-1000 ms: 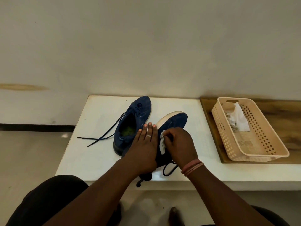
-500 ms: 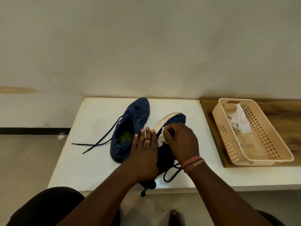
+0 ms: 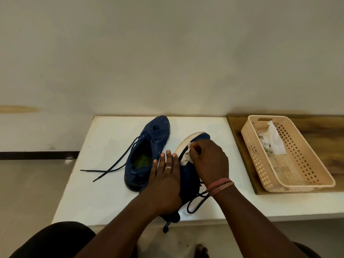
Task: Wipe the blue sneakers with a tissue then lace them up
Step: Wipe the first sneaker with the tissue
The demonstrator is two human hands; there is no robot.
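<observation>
Two blue sneakers lie on a white table (image 3: 104, 198). The left sneaker (image 3: 149, 149) rests upright with its dark laces (image 3: 111, 167) trailing loose to the left. The right sneaker (image 3: 189, 175) is tipped on its side, its white sole edge facing left. My left hand (image 3: 165, 179) presses flat on that sneaker's sole side and holds it steady. My right hand (image 3: 208, 161) is closed around a crumpled white tissue (image 3: 186, 157) and presses it against the sneaker near the toe. This sneaker's lace loops out under my right wrist.
A beige perforated plastic basket (image 3: 297, 175) with used tissues (image 3: 273, 142) inside sits on a wooden board (image 3: 242, 138) at the right. A plain wall stands behind the table. My knees and a foot show below the table's front edge.
My right hand with the tissue has slid along the tipped sneaker from its middle toward the toe. My left hand stays pressed on the sneaker.
</observation>
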